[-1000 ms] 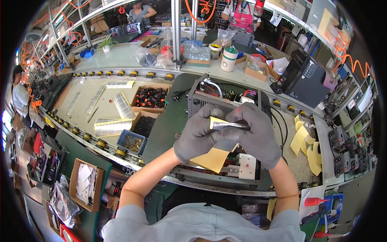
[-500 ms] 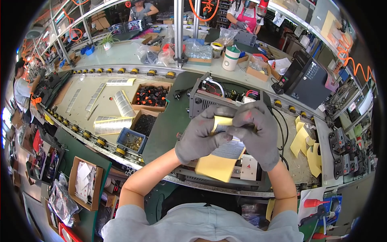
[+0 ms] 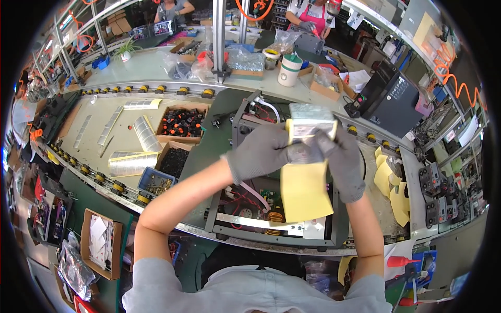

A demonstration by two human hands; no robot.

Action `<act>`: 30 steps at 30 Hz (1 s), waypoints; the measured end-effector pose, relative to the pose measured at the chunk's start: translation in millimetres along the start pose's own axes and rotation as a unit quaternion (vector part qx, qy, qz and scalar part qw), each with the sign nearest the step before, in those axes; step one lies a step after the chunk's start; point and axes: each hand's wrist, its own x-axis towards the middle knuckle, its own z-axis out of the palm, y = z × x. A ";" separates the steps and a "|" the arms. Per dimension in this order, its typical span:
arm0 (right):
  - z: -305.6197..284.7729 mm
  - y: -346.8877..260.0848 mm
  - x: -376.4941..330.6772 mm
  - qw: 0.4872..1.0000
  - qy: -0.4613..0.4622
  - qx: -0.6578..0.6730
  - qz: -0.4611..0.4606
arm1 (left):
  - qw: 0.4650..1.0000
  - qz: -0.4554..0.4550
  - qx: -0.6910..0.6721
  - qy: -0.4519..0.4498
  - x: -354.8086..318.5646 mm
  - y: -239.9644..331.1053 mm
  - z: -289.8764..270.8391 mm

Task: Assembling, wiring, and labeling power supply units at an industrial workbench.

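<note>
Peeling has advanced since a second ago: the yellow backing [image 3: 305,190] now hangs much longer below the label sheet [image 3: 311,121], which both gloved hands pinch above the open chassis [image 3: 271,208]. Left hand [image 3: 263,152] and right hand [image 3: 342,161] have fingers closed on it. Left of them, one box [image 3: 180,122] holds red-black parts, a blue tray [image 3: 155,182] brass bits.

Grey knit work gloves cover the left hand [image 3: 263,151] and right hand [image 3: 342,161] to the wrists, forearms bare, short light grey-blue sleeves at the shoulders, matching shirt below.
</note>
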 end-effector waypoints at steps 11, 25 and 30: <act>-67.6 29.5 8.6 0.839 -0.055 -0.460 -0.284 | 0.896 -0.062 0.362 -0.249 13.3 -88.1 -19.4; 23.1 129.7 61.0 0.775 -0.264 -0.523 -0.238 | 0.952 -0.202 0.139 -0.183 56.9 -145.9 -7.9; 20.6 136.4 63.1 0.789 -0.211 -0.520 -0.251 | 0.954 -0.193 0.156 -0.171 54.2 -137.6 -7.7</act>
